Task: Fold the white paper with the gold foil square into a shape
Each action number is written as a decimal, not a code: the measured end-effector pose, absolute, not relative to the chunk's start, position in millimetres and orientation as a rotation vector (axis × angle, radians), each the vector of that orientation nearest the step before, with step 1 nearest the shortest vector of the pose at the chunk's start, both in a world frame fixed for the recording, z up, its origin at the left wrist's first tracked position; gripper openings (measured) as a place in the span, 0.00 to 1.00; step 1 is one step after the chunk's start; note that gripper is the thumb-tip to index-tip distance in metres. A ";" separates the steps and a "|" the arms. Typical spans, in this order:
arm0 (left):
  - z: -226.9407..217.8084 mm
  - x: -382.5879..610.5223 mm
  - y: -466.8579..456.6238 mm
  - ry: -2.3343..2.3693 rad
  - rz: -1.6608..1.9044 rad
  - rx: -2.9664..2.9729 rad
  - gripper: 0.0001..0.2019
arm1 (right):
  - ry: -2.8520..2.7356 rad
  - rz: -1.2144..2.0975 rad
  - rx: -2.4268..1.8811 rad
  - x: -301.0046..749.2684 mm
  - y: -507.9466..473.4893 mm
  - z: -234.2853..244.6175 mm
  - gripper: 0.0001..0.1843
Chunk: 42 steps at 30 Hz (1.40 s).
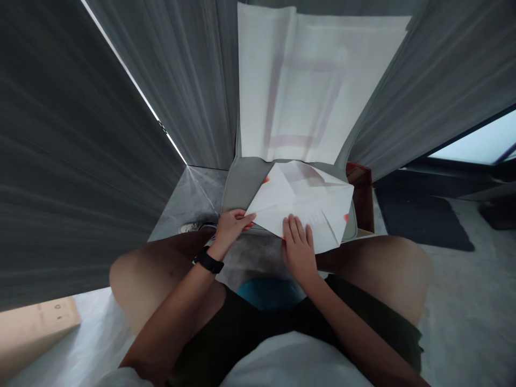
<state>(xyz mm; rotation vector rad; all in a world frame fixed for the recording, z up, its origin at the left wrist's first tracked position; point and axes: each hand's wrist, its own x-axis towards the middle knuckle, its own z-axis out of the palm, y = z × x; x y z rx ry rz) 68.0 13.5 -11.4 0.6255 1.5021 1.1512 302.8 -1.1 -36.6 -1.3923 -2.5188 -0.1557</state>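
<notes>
White paper [278, 196], folded into an angular shape with creased flaps and a few small orange patches, lies on the grey chair seat [237, 185], its right and near parts spreading towards the front edge. The left hand [234, 228] pinches the paper's left corner between thumb and fingers, and a black wristband [209, 262] circles that wrist. The right hand [299, 244] is open, its fingers laid flat on the paper's near edge, to the right of the left hand. On the far side, a large pale sheet [310, 102] covers the chair's backrest, a faint mauve outline showing on it. The person sits with 2 bare knees spread on either side, and a blue object [270, 294], mostly hidden, shows between the thighs. A reddish-brown box [365, 201] stands just right of the seat, with a dark mat [423, 220] farther right on the grey floor [463, 301]. A cardboard box [40, 336] lies at the near left, beside dark grey panels [100, 161].
</notes>
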 end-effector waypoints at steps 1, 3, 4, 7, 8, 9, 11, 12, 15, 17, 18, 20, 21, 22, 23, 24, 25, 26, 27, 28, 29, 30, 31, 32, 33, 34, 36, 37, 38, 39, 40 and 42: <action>-11.2 68.1 13.5 1.502 1.151 0.624 0.16 | -2.521 -0.157 -1.391 302.8 -1.1 -36.3 0.46; -10.7 68.4 13.6 1.504 1.151 0.623 0.16 | -2.520 -0.156 -1.391 302.8 -1.2 -35.8 0.46; -10.4 68.6 13.8 1.507 1.150 0.623 0.16 | -2.518 -0.154 -1.391 302.8 -1.3 -35.7 0.45; -10.3 69.0 14.4 1.512 1.146 0.622 0.15 | -2.515 -0.155 -1.375 303.2 -1.3 -35.2 0.45; -10.5 68.9 14.5 1.510 1.147 0.624 0.15 | -2.515 -0.161 -1.366 303.4 -1.1 -35.0 0.45; -10.8 68.8 14.6 1.504 1.147 0.628 0.15 | -2.516 -0.166 -1.357 303.6 -0.9 -34.7 0.45; -11.7 68.1 14.3 1.489 1.150 0.641 0.16 | -2.518 -0.177 -1.341 304.2 -0.4 -34.1 0.46; -12.2 67.8 14.2 1.482 1.153 0.646 0.16 | -2.519 -0.181 -1.337 304.5 0.0 -33.7 0.46; -13.2 66.9 13.8 1.475 1.153 0.654 0.16 | -2.523 -0.181 -1.330 305.8 0.9 -33.0 0.46; -12.9 66.8 13.5 1.476 1.152 0.654 0.17 | -2.529 -0.163 -1.328 306.9 1.2 -32.8 0.45; -12.4 66.8 13.1 1.474 1.150 0.653 0.17 | -2.531 -0.149 -1.328 307.3 1.3 -32.9 0.45; -11.1 66.8 11.7 1.463 1.153 0.653 0.17 | -2.525 -0.126 -1.332 307.9 1.2 -33.2 0.44; -10.5 66.6 10.8 1.456 1.153 0.661 0.17 | -2.521 -0.119 -1.336 308.0 1.1 -33.3 0.44; -9.9 66.4 9.8 1.447 1.152 0.676 0.17 | -2.518 -0.116 -1.339 307.9 1.0 -33.5 0.44; -9.6 66.0 8.7 1.438 1.150 0.695 0.17 | -2.516 -0.117 -1.342 307.7 1.0 -33.6 0.44; -9.6 65.6 7.8 1.431 1.150 0.714 0.18 | -2.519 -0.119 -1.345 307.4 0.9 -33.7 0.43; -9.8 65.3 7.1 1.425 1.148 0.731 0.18 | -2.523 -0.123 -1.346 307.1 0.9 -33.8 0.44; -10.3 64.9 6.6 1.421 1.147 0.740 0.18 | -2.528 -0.127 -1.348 306.9 1.0 -34.0 0.44; -11.0 64.7 6.5 1.422 1.149 0.742 0.18 | -2.532 -0.132 -1.350 306.7 1.1 -34.4 0.45; -11.8 64.5 6.6 1.423 1.149 0.740 0.18 | -2.536 -0.135 -1.353 306.7 1.1 -34.9 0.45; -12.7 64.5 6.9 1.428 1.150 0.736 0.18 | -2.540 -0.133 -1.356 306.7 1.2 -35.5 0.46; -13.5 64.6 7.3 1.432 1.150 0.733 0.18 | -2.542 -0.127 -1.360 306.8 1.3 -36.3 0.46; -14.2 64.8 7.7 1.433 1.148 0.733 0.17 | -2.542 -0.120 -1.366 307.0 1.3 -37.2 0.47; -14.8 65.1 8.1 1.436 1.148 0.735 0.17 | -2.542 -0.112 -1.370 307.3 1.4 -38.0 0.47; -15.2 65.4 8.5 1.436 1.149 0.737 0.16 | -2.542 -0.108 -1.373 307.5 1.4 -38.8 0.47; -15.4 65.8 8.7 1.437 1.149 0.739 0.16 | -2.543 -0.108 -1.374 307.7 1.4 -39.4 0.47; -15.1 66.3 8.8 1.440 1.148 0.735 0.15 | -2.545 -0.118 -1.370 308.1 1.5 -40.0 0.47; -14.6 66.3 8.8 1.442 1.146 0.730 0.15 | -2.547 -0.122 -1.367 308.2 1.5 -40.1 0.47; -13.8 66.1 8.6 1.441 1.144 0.722 0.15 | -2.548 -0.123 -1.367 308.2 1.5 -40.0 0.47; -12.8 65.5 8.3 1.436 1.140 0.714 0.15 | -2.548 -0.122 -1.368 308.2 1.4 -39.8 0.47; -11.6 64.6 8.0 1.428 1.135 0.703 0.15 | -2.547 -0.121 -1.369 308.0 1.3 -39.4 0.47; -9.2 61.9 7.1 1.392 1.118 0.683 0.15 | -2.544 -0.121 -1.372 307.7 1.1 -38.4 0.47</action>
